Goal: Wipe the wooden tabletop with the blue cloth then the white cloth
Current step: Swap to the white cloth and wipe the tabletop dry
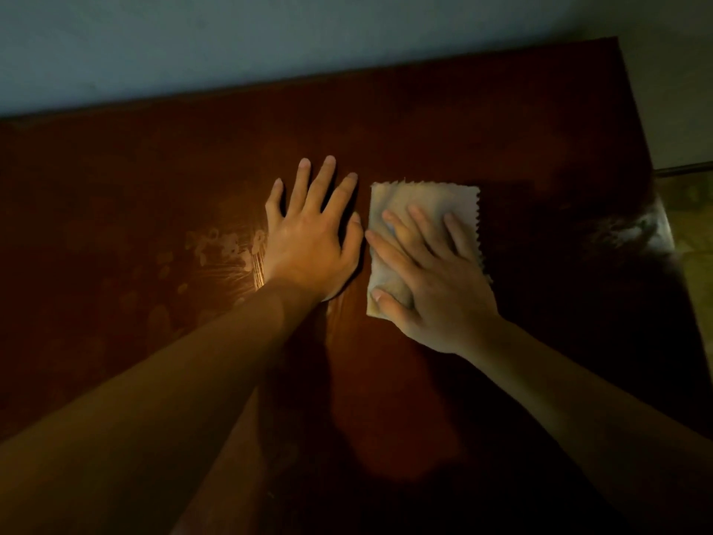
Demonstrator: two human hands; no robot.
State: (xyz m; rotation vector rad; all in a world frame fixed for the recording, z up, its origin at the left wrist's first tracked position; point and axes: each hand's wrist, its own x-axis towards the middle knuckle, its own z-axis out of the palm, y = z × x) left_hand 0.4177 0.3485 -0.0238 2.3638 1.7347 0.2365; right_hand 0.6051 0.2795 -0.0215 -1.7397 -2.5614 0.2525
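Both forearms reach in from the table's [501, 121] near edge. Left hand [312, 241] lies flat on bare wood, fingers spread wide. Just beside it, right hand [432, 279] presses the white cloth [428, 198] (zigzag-edged) mid-table with straight, spread fingers.

Dim home room: wooden table [463, 121], plain wall [270, 40]
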